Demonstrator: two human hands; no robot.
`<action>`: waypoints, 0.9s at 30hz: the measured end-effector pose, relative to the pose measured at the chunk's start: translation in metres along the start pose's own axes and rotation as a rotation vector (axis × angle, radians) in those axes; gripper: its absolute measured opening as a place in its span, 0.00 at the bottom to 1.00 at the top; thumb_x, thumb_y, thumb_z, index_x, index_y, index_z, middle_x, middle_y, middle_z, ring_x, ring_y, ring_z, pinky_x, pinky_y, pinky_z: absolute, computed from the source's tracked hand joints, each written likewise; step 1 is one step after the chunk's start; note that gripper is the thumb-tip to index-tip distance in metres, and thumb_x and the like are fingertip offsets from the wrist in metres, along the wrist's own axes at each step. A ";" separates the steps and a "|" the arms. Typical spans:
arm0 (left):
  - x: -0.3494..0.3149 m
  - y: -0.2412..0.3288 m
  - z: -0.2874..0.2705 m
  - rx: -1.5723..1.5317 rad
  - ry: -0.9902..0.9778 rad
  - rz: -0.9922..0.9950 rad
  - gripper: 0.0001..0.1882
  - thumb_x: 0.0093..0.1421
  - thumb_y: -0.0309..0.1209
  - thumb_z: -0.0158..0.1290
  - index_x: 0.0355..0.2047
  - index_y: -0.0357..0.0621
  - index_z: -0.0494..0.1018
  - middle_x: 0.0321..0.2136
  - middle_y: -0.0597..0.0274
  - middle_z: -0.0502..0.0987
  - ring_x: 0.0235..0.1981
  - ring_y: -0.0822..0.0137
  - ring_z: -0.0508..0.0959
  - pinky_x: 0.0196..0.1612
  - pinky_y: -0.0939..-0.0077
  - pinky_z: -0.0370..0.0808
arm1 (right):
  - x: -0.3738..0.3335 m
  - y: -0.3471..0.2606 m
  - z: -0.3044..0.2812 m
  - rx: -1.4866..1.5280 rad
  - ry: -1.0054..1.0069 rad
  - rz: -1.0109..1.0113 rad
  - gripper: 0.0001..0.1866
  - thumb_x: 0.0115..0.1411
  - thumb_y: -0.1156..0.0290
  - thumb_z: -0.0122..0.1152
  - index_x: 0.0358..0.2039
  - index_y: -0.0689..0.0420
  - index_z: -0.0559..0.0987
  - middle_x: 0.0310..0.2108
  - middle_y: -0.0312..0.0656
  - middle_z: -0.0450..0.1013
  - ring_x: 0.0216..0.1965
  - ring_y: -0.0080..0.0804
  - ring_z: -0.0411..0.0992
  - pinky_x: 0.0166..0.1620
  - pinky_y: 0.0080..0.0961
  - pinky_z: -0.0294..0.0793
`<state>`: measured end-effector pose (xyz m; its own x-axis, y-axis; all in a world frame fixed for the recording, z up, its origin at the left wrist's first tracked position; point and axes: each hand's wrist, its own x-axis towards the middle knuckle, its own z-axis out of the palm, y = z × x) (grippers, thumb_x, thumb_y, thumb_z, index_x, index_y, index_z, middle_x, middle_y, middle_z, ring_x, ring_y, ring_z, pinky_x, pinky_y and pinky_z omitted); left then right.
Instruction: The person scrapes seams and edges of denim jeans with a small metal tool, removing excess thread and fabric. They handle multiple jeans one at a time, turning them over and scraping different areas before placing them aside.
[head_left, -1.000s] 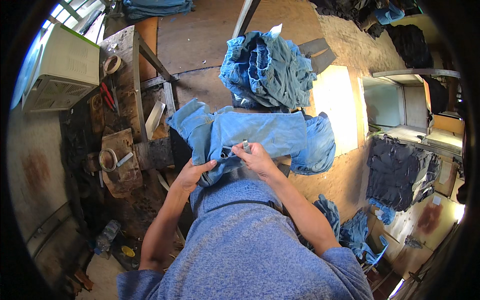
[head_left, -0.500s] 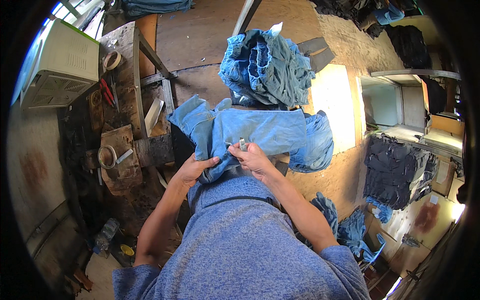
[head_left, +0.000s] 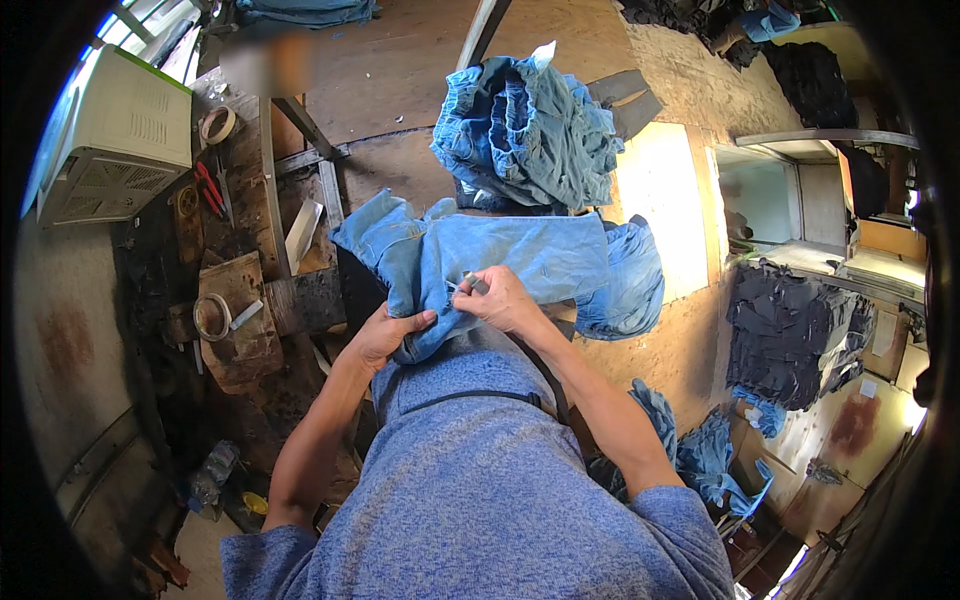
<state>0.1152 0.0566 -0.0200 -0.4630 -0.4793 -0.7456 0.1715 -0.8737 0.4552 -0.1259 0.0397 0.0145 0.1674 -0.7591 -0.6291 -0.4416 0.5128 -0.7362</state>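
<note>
My left hand (head_left: pixel 378 337) pinches the denim (head_left: pixel 520 248) at a bunched fold; my right hand (head_left: pixel 506 302) pinches a small metal tool (head_left: pixel 477 285). The denim is light blue, creased.

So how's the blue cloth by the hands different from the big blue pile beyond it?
The blue cloth lies fairly flat; the blue pile is bunched up. The left hand pinches the cloth; no hand touches the pile. The cloth has a long straight edge; the pile shows gathered, wrinkly ones. Both look like denim.
</note>
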 end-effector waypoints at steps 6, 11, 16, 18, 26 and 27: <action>-0.003 0.000 -0.001 -0.001 -0.017 0.032 0.19 0.63 0.29 0.68 0.53 0.41 0.79 0.44 0.67 0.84 0.44 0.74 0.82 0.50 0.76 0.78 | 0.002 -0.003 -0.002 0.055 -0.025 -0.060 0.14 0.56 0.61 0.72 0.29 0.59 0.84 0.21 0.29 0.72 0.25 0.18 0.66 0.30 0.25 0.66; 0.001 0.012 -0.007 0.054 -0.032 0.062 0.23 0.61 0.27 0.69 0.56 0.38 0.77 0.47 0.63 0.83 0.47 0.70 0.81 0.54 0.71 0.77 | 0.013 0.009 -0.024 0.072 0.181 -0.144 0.10 0.60 0.63 0.71 0.31 0.58 0.85 0.24 0.28 0.76 0.27 0.18 0.68 0.32 0.24 0.67; 0.028 0.053 -0.002 -0.264 -0.157 0.001 0.25 0.66 0.39 0.62 0.56 0.33 0.75 0.49 0.52 0.83 0.49 0.55 0.84 0.56 0.57 0.81 | -0.001 0.048 -0.089 0.378 0.439 0.074 0.16 0.63 0.54 0.72 0.32 0.55 0.84 0.20 0.25 0.66 0.19 0.13 0.58 0.22 0.20 0.55; 0.049 0.054 0.025 -0.386 -0.125 -0.132 0.31 0.67 0.51 0.59 0.57 0.35 0.76 0.48 0.49 0.84 0.47 0.54 0.85 0.56 0.55 0.82 | -0.012 0.065 -0.101 0.355 0.483 0.197 0.19 0.64 0.50 0.71 0.34 0.54 0.84 0.20 0.23 0.64 0.19 0.12 0.56 0.21 0.19 0.52; 0.075 0.032 0.101 0.206 0.042 0.111 0.19 0.67 0.33 0.62 0.51 0.29 0.77 0.44 0.52 0.85 0.42 0.58 0.86 0.47 0.63 0.84 | -0.017 0.086 -0.073 0.220 0.636 0.104 0.32 0.62 0.38 0.68 0.27 0.60 0.86 0.22 0.44 0.80 0.25 0.26 0.77 0.32 0.30 0.74; 0.075 0.029 0.102 0.096 0.014 0.038 0.18 0.68 0.32 0.61 0.50 0.29 0.77 0.43 0.52 0.85 0.41 0.58 0.87 0.46 0.62 0.84 | -0.015 0.084 -0.073 0.185 0.606 0.145 0.34 0.60 0.35 0.67 0.26 0.61 0.86 0.22 0.45 0.80 0.26 0.29 0.79 0.32 0.32 0.75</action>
<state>-0.0032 0.0041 -0.0132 -0.4455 -0.5138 -0.7332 0.1045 -0.8432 0.5274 -0.2299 0.0653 -0.0197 -0.4335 -0.7409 -0.5129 -0.2541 0.6466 -0.7193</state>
